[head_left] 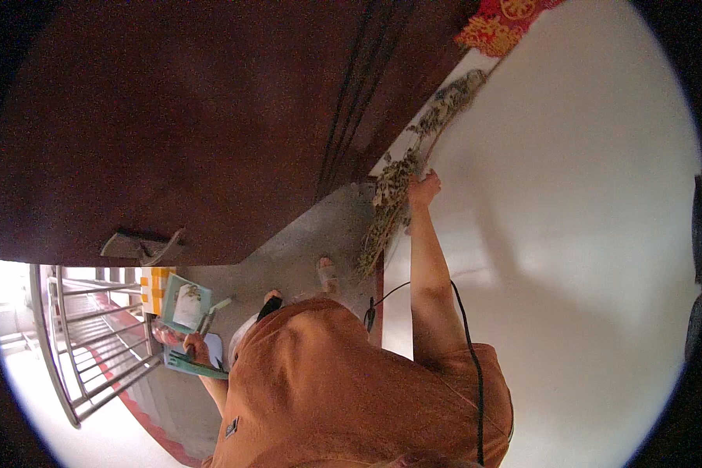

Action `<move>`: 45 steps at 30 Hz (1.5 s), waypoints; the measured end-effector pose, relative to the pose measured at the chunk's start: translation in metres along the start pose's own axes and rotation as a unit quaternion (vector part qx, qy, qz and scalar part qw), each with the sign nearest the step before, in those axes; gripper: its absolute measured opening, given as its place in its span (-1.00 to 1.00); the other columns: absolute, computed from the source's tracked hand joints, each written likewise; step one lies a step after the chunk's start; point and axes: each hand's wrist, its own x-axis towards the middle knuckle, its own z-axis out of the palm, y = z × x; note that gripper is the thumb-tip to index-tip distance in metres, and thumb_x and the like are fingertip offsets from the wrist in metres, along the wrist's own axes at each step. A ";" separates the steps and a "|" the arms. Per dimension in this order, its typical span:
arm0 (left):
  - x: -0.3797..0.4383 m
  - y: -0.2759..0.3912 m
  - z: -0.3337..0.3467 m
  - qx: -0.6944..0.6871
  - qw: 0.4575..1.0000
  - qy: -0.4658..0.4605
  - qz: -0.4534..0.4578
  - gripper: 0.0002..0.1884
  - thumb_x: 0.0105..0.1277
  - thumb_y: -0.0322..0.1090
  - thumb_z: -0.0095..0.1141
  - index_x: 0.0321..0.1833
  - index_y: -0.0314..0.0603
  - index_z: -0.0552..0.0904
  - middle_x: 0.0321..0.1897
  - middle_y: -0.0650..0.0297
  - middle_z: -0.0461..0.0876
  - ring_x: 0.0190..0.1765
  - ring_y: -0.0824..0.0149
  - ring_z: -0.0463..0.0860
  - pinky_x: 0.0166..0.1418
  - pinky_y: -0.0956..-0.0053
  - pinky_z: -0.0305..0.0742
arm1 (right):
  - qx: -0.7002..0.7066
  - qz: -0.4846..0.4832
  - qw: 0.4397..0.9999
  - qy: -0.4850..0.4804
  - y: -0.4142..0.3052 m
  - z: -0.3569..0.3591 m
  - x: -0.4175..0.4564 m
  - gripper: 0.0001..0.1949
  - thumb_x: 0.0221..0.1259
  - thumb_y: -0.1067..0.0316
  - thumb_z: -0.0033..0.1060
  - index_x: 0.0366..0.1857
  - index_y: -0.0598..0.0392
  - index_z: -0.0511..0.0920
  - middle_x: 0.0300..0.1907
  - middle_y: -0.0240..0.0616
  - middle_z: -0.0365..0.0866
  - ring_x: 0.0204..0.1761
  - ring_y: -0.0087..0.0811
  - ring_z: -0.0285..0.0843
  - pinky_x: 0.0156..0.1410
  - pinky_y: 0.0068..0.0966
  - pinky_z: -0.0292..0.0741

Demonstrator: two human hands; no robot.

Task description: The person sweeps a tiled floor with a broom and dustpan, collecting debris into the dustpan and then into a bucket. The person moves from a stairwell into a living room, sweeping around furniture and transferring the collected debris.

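Note:
My right hand (424,188) reaches up along the white wall, its fingers curled at the stems of a long bundle of dried leafy plants (393,181). The bundle runs slantwise along the door frame, and its leaves partly hide my fingertips. More dried leaves (447,105) continue above my hand, towards a red and gold decoration (497,26). Low on the left, my left hand (196,347) is closed around a green plastic object (196,366); its exact kind cannot be told.
A dark brown door (169,117) with a metal lever handle (143,247) fills the upper left. Stainless steel railings (73,351) border stairs at left. A taped cardboard box (155,289) and pale green container (199,292) stand nearby. A black cable (474,362) crosses my right arm.

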 end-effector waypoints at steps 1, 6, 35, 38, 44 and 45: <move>0.002 -0.004 -0.008 -0.004 1.000 -0.010 0.004 -0.76 0.46 -0.28 -0.24 -0.41 -0.08 0.42 -0.62 0.26 0.36 -0.51 0.27 0.45 -0.47 0.25 0.39 | -0.055 0.020 0.997 0.041 -0.003 0.008 0.017 -0.18 -0.16 0.02 0.55 0.17 0.34 0.37 -0.07 -0.01 0.59 -0.01 -0.01 0.52 0.06 -0.16 0.49; 0.007 -0.025 -0.047 -0.013 0.999 -0.044 0.025 -0.75 0.46 -0.29 -0.24 -0.42 -0.07 0.42 -0.63 0.26 0.36 -0.52 0.27 0.44 -0.47 0.26 0.39 | 0.051 0.121 0.989 -0.069 0.011 0.048 0.080 0.17 -0.41 -0.15 0.64 0.32 0.35 0.15 0.20 0.12 0.37 0.24 0.09 0.33 0.23 -0.05 0.42; 0.081 -0.165 -0.048 -0.049 0.983 -0.141 0.105 -0.72 0.48 -0.31 -0.22 -0.47 -0.04 0.39 -0.67 0.29 0.34 -0.57 0.30 0.42 -0.48 0.29 0.40 | 0.416 0.125 0.857 -0.277 -0.131 0.125 0.240 -0.51 -0.08 0.14 0.50 -0.06 0.18 0.57 0.03 -0.26 0.54 0.05 -0.37 0.43 0.19 -0.28 0.33; 0.081 -0.161 -0.046 -0.051 0.984 -0.138 0.101 -0.72 0.48 -0.31 -0.21 -0.48 -0.04 0.38 -0.67 0.29 0.34 -0.57 0.30 0.42 -0.48 0.29 0.40 | 0.433 0.113 0.858 -0.252 -0.129 0.106 0.210 -0.69 0.05 0.15 0.41 -0.27 0.18 0.63 -0.08 -0.23 0.64 0.00 -0.37 0.50 0.15 -0.34 0.35; 0.082 -0.153 -0.042 -0.079 0.984 -0.135 0.087 -0.71 0.48 -0.32 -0.21 -0.49 -0.03 0.38 -0.68 0.29 0.33 -0.58 0.31 0.41 -0.48 0.30 0.40 | 0.436 0.076 0.866 -0.235 -0.088 0.073 0.157 -0.81 0.26 0.25 0.20 -0.24 0.12 0.66 -0.23 -0.27 0.70 -0.15 -0.46 0.58 0.06 -0.50 0.40; 0.084 -0.151 -0.042 -0.084 0.984 -0.131 0.081 -0.71 0.48 -0.32 -0.21 -0.49 -0.03 0.37 -0.68 0.29 0.33 -0.58 0.31 0.41 -0.48 0.30 0.40 | 0.395 0.064 0.888 -0.226 -0.080 0.062 0.148 -0.82 0.28 0.24 0.17 -0.23 0.11 0.66 -0.21 -0.27 0.70 -0.15 -0.46 0.58 0.05 -0.51 0.41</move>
